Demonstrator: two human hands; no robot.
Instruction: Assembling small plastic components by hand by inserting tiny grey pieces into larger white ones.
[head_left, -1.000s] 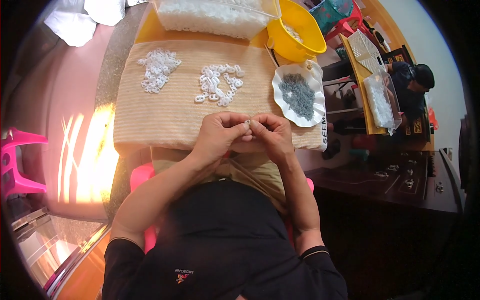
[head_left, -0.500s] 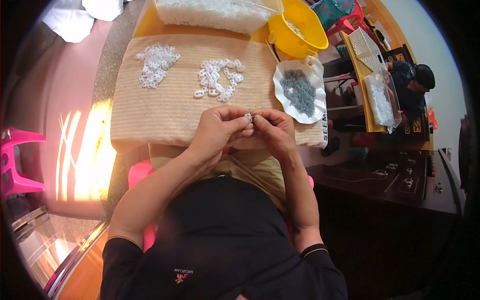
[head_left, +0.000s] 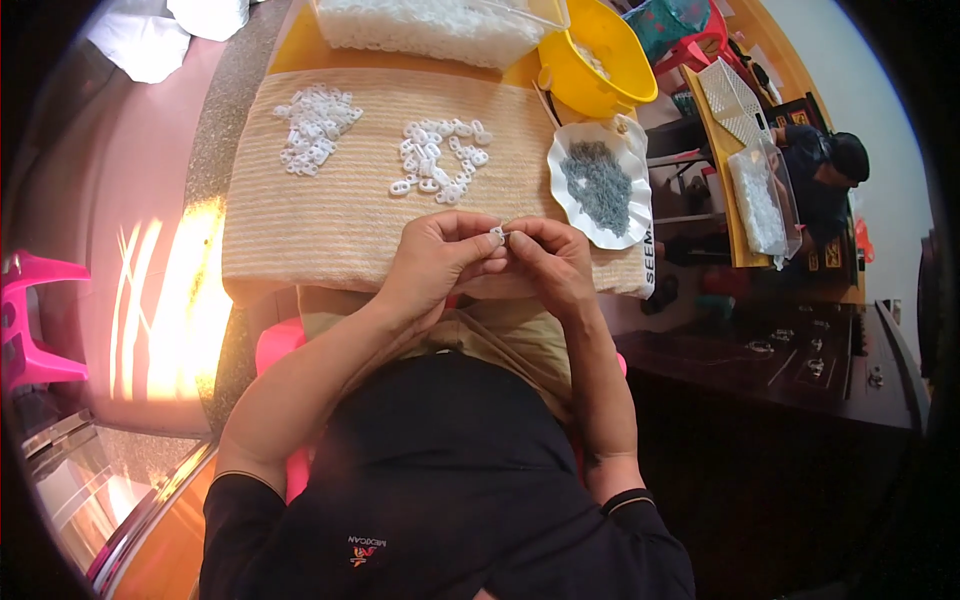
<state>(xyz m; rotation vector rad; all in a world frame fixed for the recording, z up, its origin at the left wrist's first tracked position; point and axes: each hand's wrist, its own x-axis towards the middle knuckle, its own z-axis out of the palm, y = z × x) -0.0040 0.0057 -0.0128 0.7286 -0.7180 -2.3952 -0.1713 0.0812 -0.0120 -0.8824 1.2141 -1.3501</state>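
Observation:
My left hand (head_left: 430, 255) pinches a small white plastic piece with holes (head_left: 496, 232) between thumb and fingers, over the near edge of the cloth. Close against it, my right hand (head_left: 553, 262) has thumb and forefinger closed on a thin dark pin-like part (head_left: 506, 235), whose tip meets the white piece. Its exact kind is too small to tell. Ahead of my hands lies a loose ring of similar white pieces (head_left: 428, 160). A denser pile of white pieces (head_left: 315, 128) sits farther left. At the right, a white wavy-edged dish (head_left: 562, 207) holds many thin grey parts (head_left: 600, 185).
A striped beige cloth (head_left: 300, 235) covers the work surface. Beyond it stand a clear bin of white pieces (head_left: 430, 40) and a yellow basin (head_left: 620, 85). Another person (head_left: 825, 175) sits at the far right beside a second clear bin (head_left: 765, 210). A pink stool (head_left: 45, 270) stands left.
My hands stay almost in place. The right fingertips have shifted slightly away from the white piece, so more of the thin part shows between them.

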